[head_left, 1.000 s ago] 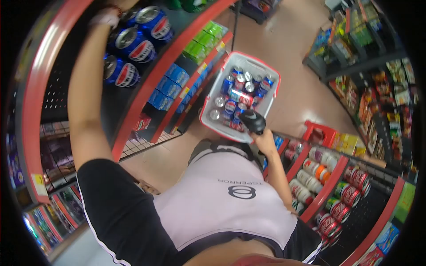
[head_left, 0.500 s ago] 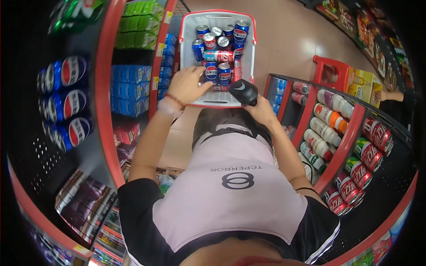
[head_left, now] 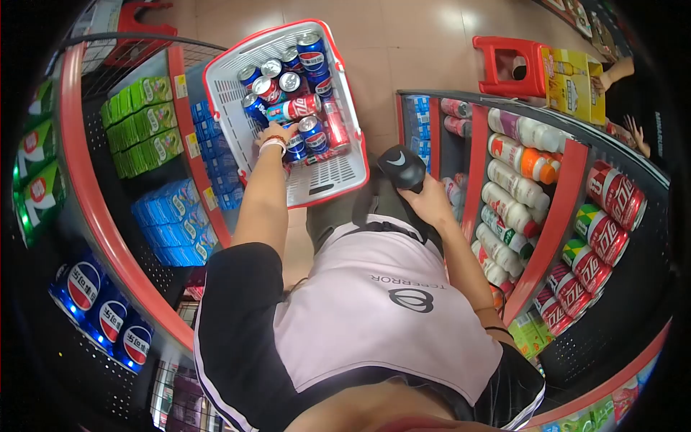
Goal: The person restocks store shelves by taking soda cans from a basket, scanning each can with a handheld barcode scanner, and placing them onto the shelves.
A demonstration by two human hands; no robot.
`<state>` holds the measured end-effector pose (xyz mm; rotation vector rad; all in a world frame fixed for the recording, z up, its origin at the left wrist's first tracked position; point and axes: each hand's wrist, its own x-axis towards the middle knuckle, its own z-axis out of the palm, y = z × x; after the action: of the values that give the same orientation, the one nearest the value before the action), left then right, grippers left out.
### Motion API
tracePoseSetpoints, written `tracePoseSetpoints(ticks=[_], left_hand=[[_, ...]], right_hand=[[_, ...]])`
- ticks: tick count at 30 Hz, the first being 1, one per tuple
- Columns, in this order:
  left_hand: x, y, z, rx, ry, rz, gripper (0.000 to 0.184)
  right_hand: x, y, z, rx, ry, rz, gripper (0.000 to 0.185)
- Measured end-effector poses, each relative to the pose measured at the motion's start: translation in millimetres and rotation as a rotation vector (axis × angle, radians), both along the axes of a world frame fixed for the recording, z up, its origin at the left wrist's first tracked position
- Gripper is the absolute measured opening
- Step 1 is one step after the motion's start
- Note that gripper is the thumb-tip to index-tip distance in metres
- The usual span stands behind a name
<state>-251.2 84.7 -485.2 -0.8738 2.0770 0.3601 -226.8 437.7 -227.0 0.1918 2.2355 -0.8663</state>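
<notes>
A white plastic basket (head_left: pixel 335 191) with a red rim stands tilted in front of my legs. Several cans lie inside, among them an upright Pepsi can (head_left: pixel 312 135) and a red-and-blue can on its side (head_left: pixel 294 108). My left hand (head_left: pixel 273 137) reaches into the basket, thumb and fingers apart, right beside a blue can (head_left: pixel 294 149); its fingertips are partly hidden. Beside the basket's right side, my right hand (head_left: pixel 430 199) is closed round the handle of a black handheld barcode scanner (head_left: pixel 402 168), whose head points up.
Shelves flank me: green cartons (head_left: pixel 140 126) and blue packs (head_left: pixel 173 223) at left, bottles (head_left: pixel 515 209) and red cans (head_left: pixel 597 241) at right. A red stool (head_left: pixel 504 54) stands by a yellow box (head_left: pixel 574 85). Another person's hand (head_left: pixel 615 72) touches that box.
The basket now appears further left and turned at an angle, as the whole view has shifted. My left hand has moved deeper among the cans. The scanner stays in my right hand.
</notes>
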Motion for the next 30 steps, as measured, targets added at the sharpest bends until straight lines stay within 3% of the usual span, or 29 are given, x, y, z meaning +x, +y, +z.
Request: tracePoseSetpoints(ticks=[5, 7, 13, 17, 20, 30], left_hand=[[-7.0, -2.8, 9.2, 0.06, -0.051, 0.006, 0.08], [-3.0, -9.1, 4.0, 0.107, 0.026, -0.023, 0.091], [27.3, -0.9, 33.1, 0.036, 0.383, -0.12, 0.074], [65.6, 14.9, 92.0, 0.058, 0.705, -0.146, 0.062], [99.1, 19.9, 122.6, 0.006, 1.143, -0.012, 0.062], [209.5, 37.4, 246.2, -0.198, 1.544, -0.109, 0.066]], right_hand=[[4.0, -0.8, -1.4, -0.068, -0.004, -0.054, 0.048], [2.8, -3.5, -2.3, -0.083, -0.01, -0.043, 0.046], [-1.8, -8.4, -3.6, -0.115, 0.037, 0.051, 0.044], [-5.6, -20.4, -0.1, -0.157, 0.094, 0.132, 0.045], [-7.1, -35.5, 4.9, -0.191, 0.085, 0.184, 0.045], [7.6, -97.2, 48.0, -0.396, 0.067, 0.402, 0.036]])
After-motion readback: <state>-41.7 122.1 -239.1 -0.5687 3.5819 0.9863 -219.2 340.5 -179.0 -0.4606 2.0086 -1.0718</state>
